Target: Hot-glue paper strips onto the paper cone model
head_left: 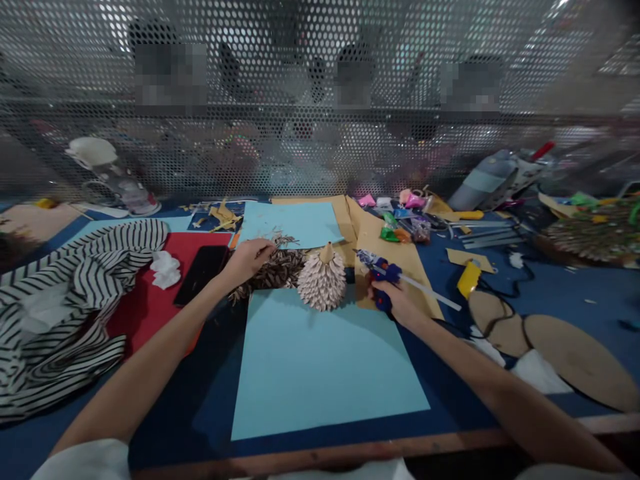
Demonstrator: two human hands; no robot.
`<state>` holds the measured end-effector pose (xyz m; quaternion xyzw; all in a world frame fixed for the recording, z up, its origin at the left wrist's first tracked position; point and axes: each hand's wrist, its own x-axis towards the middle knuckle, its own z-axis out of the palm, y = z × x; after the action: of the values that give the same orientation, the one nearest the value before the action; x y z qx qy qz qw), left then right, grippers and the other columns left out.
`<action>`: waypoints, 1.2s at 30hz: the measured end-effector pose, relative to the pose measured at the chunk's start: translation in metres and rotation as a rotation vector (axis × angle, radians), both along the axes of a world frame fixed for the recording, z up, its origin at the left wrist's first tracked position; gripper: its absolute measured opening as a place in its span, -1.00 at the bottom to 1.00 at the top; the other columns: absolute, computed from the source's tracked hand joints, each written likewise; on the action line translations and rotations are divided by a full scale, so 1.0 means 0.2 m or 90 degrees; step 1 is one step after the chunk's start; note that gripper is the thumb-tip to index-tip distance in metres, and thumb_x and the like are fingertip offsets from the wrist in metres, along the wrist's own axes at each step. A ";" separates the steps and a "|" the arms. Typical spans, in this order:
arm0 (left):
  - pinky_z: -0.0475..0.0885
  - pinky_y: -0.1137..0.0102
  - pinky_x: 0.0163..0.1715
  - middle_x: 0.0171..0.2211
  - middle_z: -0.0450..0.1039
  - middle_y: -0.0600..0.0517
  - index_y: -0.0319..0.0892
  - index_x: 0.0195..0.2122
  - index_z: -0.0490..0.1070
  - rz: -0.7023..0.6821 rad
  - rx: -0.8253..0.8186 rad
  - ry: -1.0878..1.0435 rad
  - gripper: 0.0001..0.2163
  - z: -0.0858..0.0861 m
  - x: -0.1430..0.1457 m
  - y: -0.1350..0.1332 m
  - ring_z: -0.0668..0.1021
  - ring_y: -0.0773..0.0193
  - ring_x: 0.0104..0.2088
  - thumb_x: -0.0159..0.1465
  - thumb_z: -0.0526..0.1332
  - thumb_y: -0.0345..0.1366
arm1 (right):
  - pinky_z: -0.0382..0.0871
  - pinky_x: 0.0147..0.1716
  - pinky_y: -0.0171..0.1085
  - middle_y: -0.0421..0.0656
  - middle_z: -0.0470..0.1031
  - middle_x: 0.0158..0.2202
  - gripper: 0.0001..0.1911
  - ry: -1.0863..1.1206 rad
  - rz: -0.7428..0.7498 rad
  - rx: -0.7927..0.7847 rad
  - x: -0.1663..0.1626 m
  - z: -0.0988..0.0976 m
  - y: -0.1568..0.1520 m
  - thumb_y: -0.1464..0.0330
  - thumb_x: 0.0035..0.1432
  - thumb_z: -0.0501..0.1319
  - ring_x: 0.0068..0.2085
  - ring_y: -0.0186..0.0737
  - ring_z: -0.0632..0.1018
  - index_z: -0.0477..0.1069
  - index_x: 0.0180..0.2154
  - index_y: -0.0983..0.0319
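My right hand (400, 301) grips a blue glue gun (384, 272), with a long pale glue stick (433, 293) jutting from its back end. Left of its nozzle stands a cone-shaped piece (323, 283) covered in overlapping pale scales, with a bare tan tip. It rests at the back of a light blue sheet (325, 367). Over a heap of dark, dry scale-like bits (283, 269), my left hand (251, 257) is closed in a pinch. Whatever its fingers hold is too small to make out.
A phone (203, 273) lies on red card at left beside striped cloth (65, 300). Colourful packets (405, 220) sit behind the glue gun. At right are a yellow cutter (469, 279), brown discs (580, 357), cords and bottles (483, 180). A perforated metal screen (300, 153) stands behind.
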<state>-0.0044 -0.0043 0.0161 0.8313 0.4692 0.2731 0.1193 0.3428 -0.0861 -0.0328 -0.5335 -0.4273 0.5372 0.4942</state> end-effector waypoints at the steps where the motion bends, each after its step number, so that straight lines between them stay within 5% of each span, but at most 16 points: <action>1: 0.32 0.43 -0.35 -0.35 0.51 -0.04 -0.20 -0.31 0.45 0.004 0.002 0.003 -0.71 0.01 0.00 0.00 0.51 0.21 -0.34 0.31 0.01 -0.16 | 0.20 -0.62 -0.36 -0.22 0.44 -0.60 -0.81 0.002 0.000 -0.001 0.00 0.00 0.00 0.27 -0.10 0.28 -0.56 -0.32 0.43 0.44 -0.41 0.24; 12: 0.35 0.39 -0.23 -0.29 0.45 -0.06 -0.22 -0.29 0.41 -0.018 0.076 0.009 -0.84 0.05 0.00 -0.01 0.49 0.22 -0.25 0.28 0.07 -0.28 | 0.20 -0.63 -0.37 -0.24 0.44 -0.62 -0.81 0.007 -0.008 -0.004 -0.01 0.01 0.00 0.27 -0.12 0.28 -0.56 -0.34 0.43 0.43 -0.40 0.22; 20: 0.34 0.38 -0.21 -0.25 0.42 -0.06 -0.19 -0.24 0.44 -0.214 -0.010 0.187 -0.87 0.06 0.00 -0.03 0.46 0.19 -0.18 0.22 0.15 -0.35 | 0.18 -0.63 -0.36 -0.24 0.44 -0.61 -0.79 0.009 0.000 -0.010 0.00 0.02 -0.01 0.27 -0.10 0.28 -0.56 -0.32 0.43 0.43 -0.38 0.22; 30: 0.29 0.28 -0.15 -0.23 0.39 -0.09 -0.22 -0.29 0.43 -0.169 0.043 0.309 -0.91 0.03 0.03 -0.05 0.44 0.12 -0.15 0.19 0.17 -0.39 | 0.19 -0.62 -0.35 -0.24 0.43 -0.62 -0.80 0.001 0.001 -0.005 -0.01 0.01 -0.01 0.26 -0.10 0.27 -0.56 -0.31 0.43 0.43 -0.40 0.23; 36: 0.29 0.30 -0.21 -0.32 0.43 -0.07 -0.19 -0.36 0.41 -0.156 0.043 0.240 -0.85 0.04 0.03 -0.03 0.46 0.14 -0.21 0.25 0.07 -0.34 | 0.19 -0.61 -0.34 -0.25 0.42 -0.62 -0.83 0.000 0.000 -0.002 -0.01 0.02 -0.01 0.27 -0.09 0.27 -0.56 -0.31 0.42 0.42 -0.40 0.20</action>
<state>0.0021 -0.0107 0.0249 0.9220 0.3690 0.1120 0.0336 0.3417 -0.0876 -0.0298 -0.5341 -0.4263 0.5379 0.4937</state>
